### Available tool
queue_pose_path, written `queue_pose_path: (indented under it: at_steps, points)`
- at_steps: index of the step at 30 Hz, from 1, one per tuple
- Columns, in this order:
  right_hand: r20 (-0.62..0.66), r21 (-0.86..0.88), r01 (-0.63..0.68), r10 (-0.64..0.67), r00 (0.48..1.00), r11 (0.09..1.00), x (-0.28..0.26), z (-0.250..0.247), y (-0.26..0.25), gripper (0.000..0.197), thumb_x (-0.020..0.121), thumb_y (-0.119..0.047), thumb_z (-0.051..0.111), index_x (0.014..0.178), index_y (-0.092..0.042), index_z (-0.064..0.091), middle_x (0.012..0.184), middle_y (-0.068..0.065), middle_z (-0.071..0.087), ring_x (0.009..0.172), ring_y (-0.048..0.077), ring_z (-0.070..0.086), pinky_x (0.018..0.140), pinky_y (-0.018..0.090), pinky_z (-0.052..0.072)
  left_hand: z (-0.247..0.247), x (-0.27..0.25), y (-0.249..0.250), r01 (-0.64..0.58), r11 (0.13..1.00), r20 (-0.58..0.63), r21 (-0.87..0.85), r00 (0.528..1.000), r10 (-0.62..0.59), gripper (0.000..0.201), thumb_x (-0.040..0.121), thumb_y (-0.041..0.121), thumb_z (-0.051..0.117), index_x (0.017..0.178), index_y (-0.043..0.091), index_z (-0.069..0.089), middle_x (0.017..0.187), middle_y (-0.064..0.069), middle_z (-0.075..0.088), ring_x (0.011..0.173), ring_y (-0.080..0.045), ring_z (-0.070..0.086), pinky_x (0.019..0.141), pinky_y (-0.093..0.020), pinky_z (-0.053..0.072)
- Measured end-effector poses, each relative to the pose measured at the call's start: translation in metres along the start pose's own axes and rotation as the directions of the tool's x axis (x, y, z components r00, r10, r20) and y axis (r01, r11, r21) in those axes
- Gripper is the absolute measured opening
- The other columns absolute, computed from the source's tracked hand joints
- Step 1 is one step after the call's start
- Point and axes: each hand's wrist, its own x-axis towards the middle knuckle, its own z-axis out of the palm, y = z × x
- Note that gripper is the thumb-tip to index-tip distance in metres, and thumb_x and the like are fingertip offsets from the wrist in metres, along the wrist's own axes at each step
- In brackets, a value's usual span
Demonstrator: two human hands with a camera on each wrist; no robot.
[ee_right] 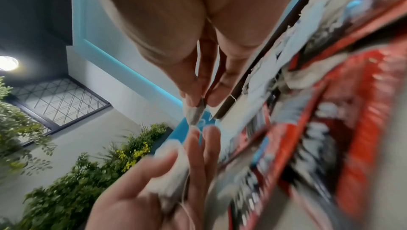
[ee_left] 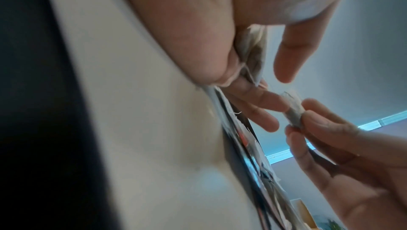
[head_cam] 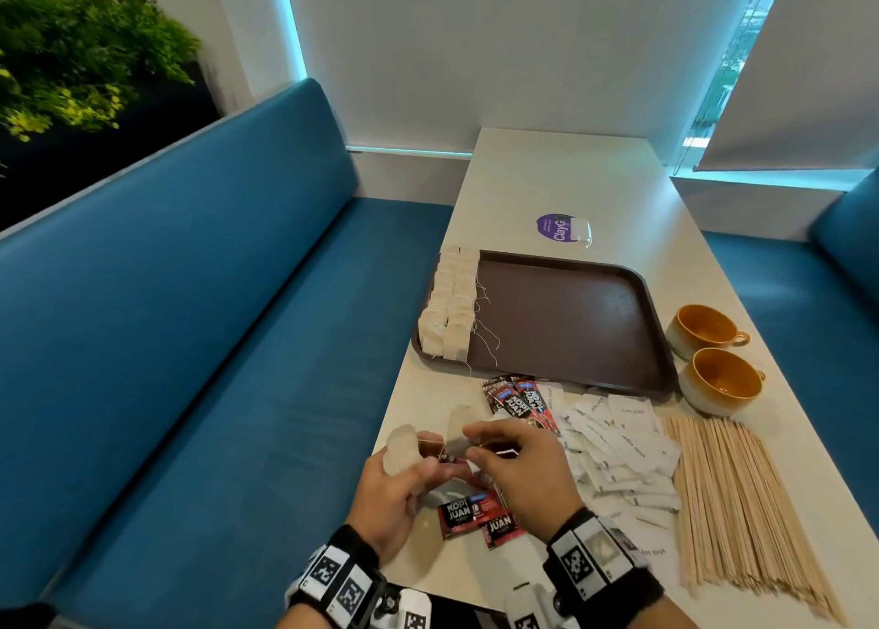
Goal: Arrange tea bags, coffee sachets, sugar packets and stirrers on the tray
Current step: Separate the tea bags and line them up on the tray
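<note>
So I've got a tea bag [head_cam: 401,447] pinched in my left hand [head_cam: 395,495], thumb clamping it against my fingers, held up just above the near-left edge of the table [head_cam: 561,172]. My right hand [head_cam: 518,471] is pinching a second, smaller-looking tea bag [ee_left: 294,110] between thumb and fingertips, right beside the first one, and there's a thin string [head_cam: 440,443] running between the two hands. Both are blurry in the head view, so I can't tell whether the strings are tangled.

Right under my hands are a few red coffee sachets [head_cam: 463,514] lying loose on the table, with more of them [head_cam: 518,400] a bit farther up, near the tray's front edge. To the right of those is a messy heap of white sugar packets [head_cam: 618,447], and beyond that a big spread of wooden stirrers [head_cam: 732,500].

The brown tray [head_cam: 571,314] sits in the middle of the table, with two neat rows of tea bags [head_cam: 449,305] lined up along its left side. Two orange-lined cups [head_cam: 713,357] stand just right of the tray. A teal bench [head_cam: 190,343] runs along the left.
</note>
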Motion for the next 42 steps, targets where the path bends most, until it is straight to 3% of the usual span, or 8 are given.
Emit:
queue_pose_path:
  at_steps: [3, 8, 13, 16, 23, 32, 36, 42]
  points:
    - [-0.036, -0.002, 0.037, -0.037, 0.999, 0.999, 0.024, -0.013, -0.015, 0.023, 0.085, -0.007, 0.079, 0.098, -0.026, 0.079, 0.090, -0.014, 0.077, 0.085, -0.002, 0.070, 0.077, 0.016, 0.056, -0.003, 0.001, 0.002, 0.006, 0.998, 0.021, -0.060, 1.000, -0.005, 0.057, 0.061, -0.006, 0.047, 0.116, -0.014, 0.058, 0.098, -0.029, 0.071, 0.092, -0.047, 0.070, 0.072, -0.039, 0.059]
    - [-0.094, -0.023, 0.071, -0.073, 0.993, 0.997, 0.086, -0.025, -0.039, 0.021, 0.082, -0.011, 0.083, 0.096, -0.026, 0.080, 0.086, -0.010, 0.076, 0.080, -0.001, 0.070, 0.073, 0.012, 0.055, -0.006, 0.001, 0.001, 0.005, 1.000, -0.042, 0.001, 0.999, -0.005, 0.055, 0.059, -0.004, 0.045, 0.110, -0.012, 0.063, 0.093, -0.032, 0.066, 0.076, -0.039, 0.069, 0.072, -0.039, 0.059]
    - [-0.027, -0.074, 0.030, -0.032, 0.999, 0.997, 0.136, -0.008, -0.049, 0.017, 0.084, -0.014, 0.082, 0.099, -0.022, 0.079, 0.089, -0.007, 0.075, 0.078, 0.008, 0.071, 0.060, 0.009, 0.052, -0.007, 0.002, -0.002, 0.039, 0.996, -0.046, 0.086, 0.998, -0.035, 0.031, 0.094, -0.009, 0.051, 0.124, -0.004, 0.055, 0.098, -0.037, 0.068, 0.084, -0.038, 0.069, 0.087, -0.056, 0.054]
    - [0.014, -0.136, -0.004, 0.006, 1.000, 0.991, 0.154, 0.007, -0.045, 0.017, 0.080, -0.024, 0.086, 0.096, -0.022, 0.079, 0.089, -0.005, 0.076, 0.079, 0.013, 0.073, 0.076, 0.022, 0.059, -0.008, 0.002, -0.002, 0.077, 0.987, -0.041, 0.139, 0.997, -0.072, 0.027, 0.101, 0.002, 0.052, 0.128, 0.004, 0.051, 0.105, -0.036, 0.070, 0.085, -0.034, 0.069, 0.090, -0.058, 0.052]
    - [0.097, -0.328, -0.038, 0.074, 0.993, 0.944, 0.174, 0.027, -0.030, 0.016, 0.085, -0.020, 0.082, 0.101, -0.020, 0.080, 0.099, -0.003, 0.074, 0.091, 0.012, 0.069, 0.089, 0.026, 0.056, -0.008, 0.004, -0.003, 0.083, 0.979, -0.068, 0.187, 0.995, -0.071, 0.023, 0.101, 0.007, 0.055, 0.122, -0.002, 0.051, 0.105, -0.028, 0.074, 0.087, -0.033, 0.071, 0.078, -0.045, 0.054]
    - [0.068, -0.488, 0.016, 0.020, 0.997, 0.873, 0.184, 0.035, -0.032, 0.012, 0.087, -0.024, 0.079, 0.098, -0.025, 0.076, 0.105, -0.001, 0.056, 0.093, 0.014, 0.058, 0.077, 0.023, 0.045, -0.011, 0.007, -0.009, 0.069, 0.978, -0.059, 0.197, 0.997, -0.058, 0.025, 0.102, 0.008, 0.055, 0.127, 0.007, 0.050, 0.105, -0.025, 0.075, 0.092, -0.035, 0.072, 0.077, -0.043, 0.056]
    - [0.082, -0.491, 0.015, 0.029, 0.996, 0.871, 0.186, 0.036, -0.032, 0.014, 0.085, -0.036, 0.081, 0.090, -0.023, 0.078, 0.092, -0.004, 0.066, 0.079, 0.006, 0.059, 0.062, 0.017, 0.043, -0.012, 0.007, -0.009, 0.059, 0.981, -0.055, 0.183, 0.997, -0.050, 0.025, 0.102, 0.009, 0.056, 0.125, 0.005, 0.050, 0.105, -0.024, 0.075, 0.094, -0.038, 0.072, 0.080, -0.044, 0.056]
    - [0.111, -0.552, 0.021, 0.048, 0.993, 0.834, 0.190, 0.044, -0.028, 0.011, 0.085, -0.032, 0.082, 0.087, -0.022, 0.078, 0.087, -0.004, 0.068, 0.079, 0.011, 0.063, 0.067, 0.021, 0.048, -0.011, 0.008, -0.010, 0.040, 0.984, -0.037, 0.175, 0.999, -0.034, 0.024, 0.102, 0.012, 0.056, 0.122, -0.002, 0.052, 0.106, -0.022, 0.076, 0.099, -0.040, 0.073, 0.080, -0.040, 0.053]
